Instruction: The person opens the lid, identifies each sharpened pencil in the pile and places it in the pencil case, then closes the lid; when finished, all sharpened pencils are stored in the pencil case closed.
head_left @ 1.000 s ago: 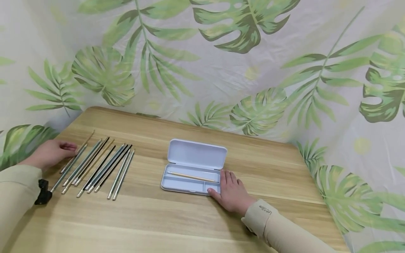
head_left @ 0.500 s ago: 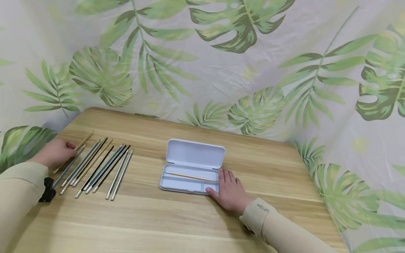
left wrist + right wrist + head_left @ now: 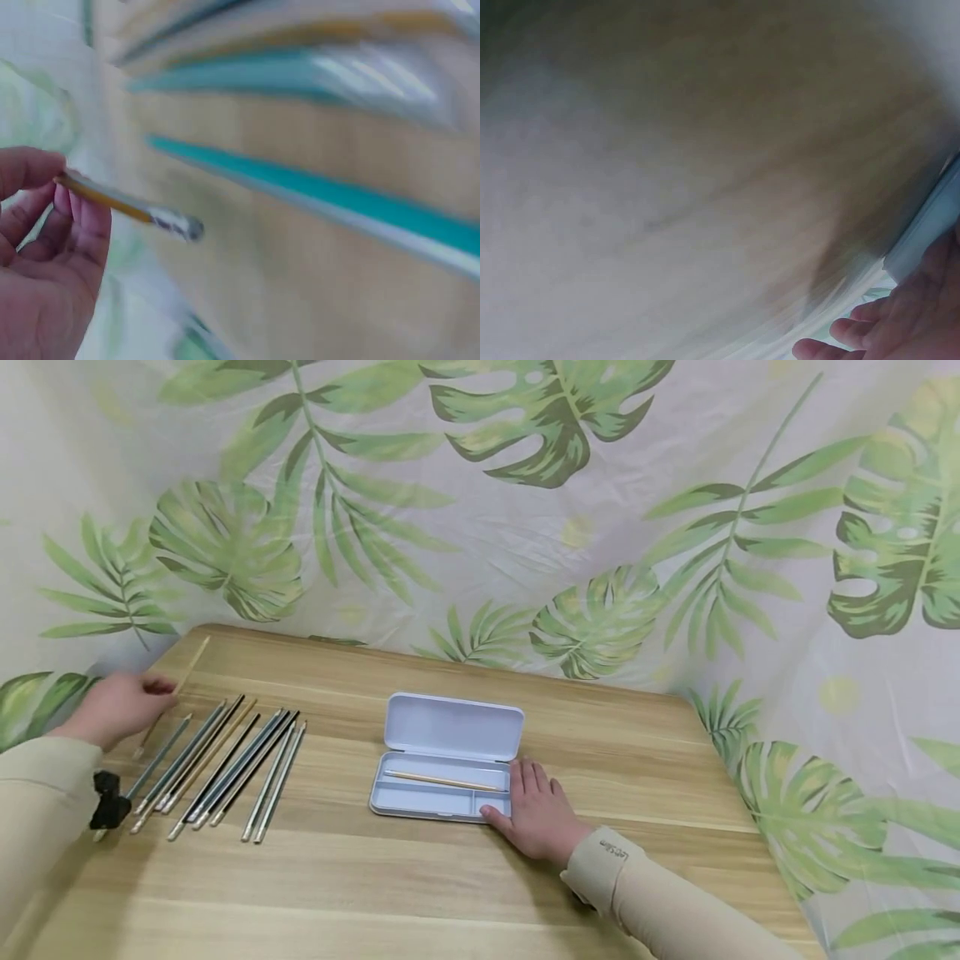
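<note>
Looking from far off, I see the left hand [image 3: 116, 708] at the left side of the worktop [image 3: 375, 893], just left of the pile of pencils [image 3: 207, 755]. Its fingers [image 3: 31, 166] pinch one yellow pencil [image 3: 192, 666], which seems to be lifted. The yellow pencil slants: its tip points away and a bit right, and its rubber end comes back to the left. The open case [image 3: 453, 727] lies well off to the right, with the pile in between. I think the slant matters most: the case is long from side to side, so the pencil points across it. The right hand [image 3: 538, 814] is much nearer the case. Its fingers are straight and rest on the right end, and they grip nothing.
</note>
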A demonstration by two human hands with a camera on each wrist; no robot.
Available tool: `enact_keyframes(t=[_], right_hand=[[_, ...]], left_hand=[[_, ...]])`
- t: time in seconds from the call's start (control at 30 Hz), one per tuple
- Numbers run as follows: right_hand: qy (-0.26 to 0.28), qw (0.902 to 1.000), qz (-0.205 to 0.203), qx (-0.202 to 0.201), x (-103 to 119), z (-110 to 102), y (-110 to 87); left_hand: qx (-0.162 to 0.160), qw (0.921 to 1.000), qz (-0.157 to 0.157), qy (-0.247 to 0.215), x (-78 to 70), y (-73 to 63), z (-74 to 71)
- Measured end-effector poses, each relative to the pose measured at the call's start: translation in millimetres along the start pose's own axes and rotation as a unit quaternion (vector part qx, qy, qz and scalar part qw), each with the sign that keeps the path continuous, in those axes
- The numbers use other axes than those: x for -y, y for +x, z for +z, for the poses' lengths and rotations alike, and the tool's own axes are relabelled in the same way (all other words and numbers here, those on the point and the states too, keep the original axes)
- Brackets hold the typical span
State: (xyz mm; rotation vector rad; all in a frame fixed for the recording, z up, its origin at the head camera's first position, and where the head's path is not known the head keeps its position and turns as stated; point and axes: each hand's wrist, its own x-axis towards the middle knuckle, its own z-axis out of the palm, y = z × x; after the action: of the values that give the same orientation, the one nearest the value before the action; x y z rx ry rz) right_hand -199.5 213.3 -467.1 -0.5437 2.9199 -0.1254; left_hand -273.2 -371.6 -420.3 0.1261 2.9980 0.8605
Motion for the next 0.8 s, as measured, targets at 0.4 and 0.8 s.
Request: enact_keyframes(t=[0.4, 0.8], right_hand=[[-0.001, 1.0, -0.001, 0.001, 0.2, -2.2, -0.3], [-0.005, 1.0, 0.001, 0.0, -0.6, -0.9, 0.5]], left_hand=[[0.128, 0.9607, 0.101, -0.224, -141.4, 40.2, 25.8], [0.285, 0.9132, 0.169, -0.237, -225.1, 51.8, 65.1]])
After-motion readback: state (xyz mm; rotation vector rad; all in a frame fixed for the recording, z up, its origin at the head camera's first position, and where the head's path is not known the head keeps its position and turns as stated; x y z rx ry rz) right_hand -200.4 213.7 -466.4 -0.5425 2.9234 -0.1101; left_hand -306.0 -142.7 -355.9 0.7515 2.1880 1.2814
